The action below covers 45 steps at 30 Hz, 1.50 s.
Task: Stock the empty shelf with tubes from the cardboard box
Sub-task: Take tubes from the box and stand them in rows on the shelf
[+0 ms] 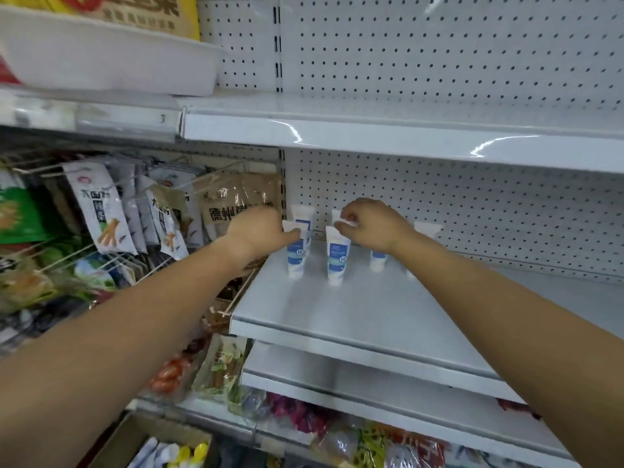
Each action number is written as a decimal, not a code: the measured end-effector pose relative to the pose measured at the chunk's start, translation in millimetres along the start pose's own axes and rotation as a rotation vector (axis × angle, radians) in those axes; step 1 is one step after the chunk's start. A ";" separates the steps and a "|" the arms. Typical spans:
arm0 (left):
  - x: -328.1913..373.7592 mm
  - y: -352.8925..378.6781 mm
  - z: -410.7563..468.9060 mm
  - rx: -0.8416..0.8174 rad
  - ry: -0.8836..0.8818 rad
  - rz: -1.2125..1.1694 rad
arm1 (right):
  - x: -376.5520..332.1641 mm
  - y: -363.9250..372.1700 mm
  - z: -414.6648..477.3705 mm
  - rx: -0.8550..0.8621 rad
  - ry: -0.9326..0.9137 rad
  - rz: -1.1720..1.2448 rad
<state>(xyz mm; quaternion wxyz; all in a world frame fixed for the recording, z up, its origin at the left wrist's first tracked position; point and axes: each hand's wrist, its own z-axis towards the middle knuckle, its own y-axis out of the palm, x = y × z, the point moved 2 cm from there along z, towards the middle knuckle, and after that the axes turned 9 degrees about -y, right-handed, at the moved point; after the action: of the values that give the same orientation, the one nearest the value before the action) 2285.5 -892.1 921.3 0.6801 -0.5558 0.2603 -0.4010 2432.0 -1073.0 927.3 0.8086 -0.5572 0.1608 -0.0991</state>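
On the shelf (354,309), each hand's grip pinches an upright white-and-blue tube: left hand (260,233), right hand (374,224).

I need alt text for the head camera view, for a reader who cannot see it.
Two bare hands, left hand and right hand, each grip the top of an upright white-and-blue tube on a grey metal shelf. More tubes stand behind; snack packets hang at left.

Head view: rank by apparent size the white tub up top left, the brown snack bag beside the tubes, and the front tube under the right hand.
1. White tub, largest, though it sits nearer the camera.
2. Brown snack bag.
3. Front tube below the right hand, smallest.
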 end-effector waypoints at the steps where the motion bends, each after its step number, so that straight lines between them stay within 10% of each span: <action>1: -9.9 -0.1 -7.3 0.001 -0.033 0.003 | -8.8 5.3 5.4 -0.005 -0.034 0.003; 25: -297.5 64.8 -231.8 -0.152 -0.638 0.034 | -314.2 215.3 67.7 -0.380 -0.585 0.169; 45: -421.0 235.2 -386.4 -0.432 -0.885 -0.118 | -449.7 457.7 4.4 -0.796 -0.653 0.256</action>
<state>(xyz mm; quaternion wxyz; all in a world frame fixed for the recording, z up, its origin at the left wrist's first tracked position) 1808.2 -737.9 560.4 0.5710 -0.8147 -0.0080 -0.1013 2007.4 -752.0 569.0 0.5480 -0.7989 -0.0073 0.2477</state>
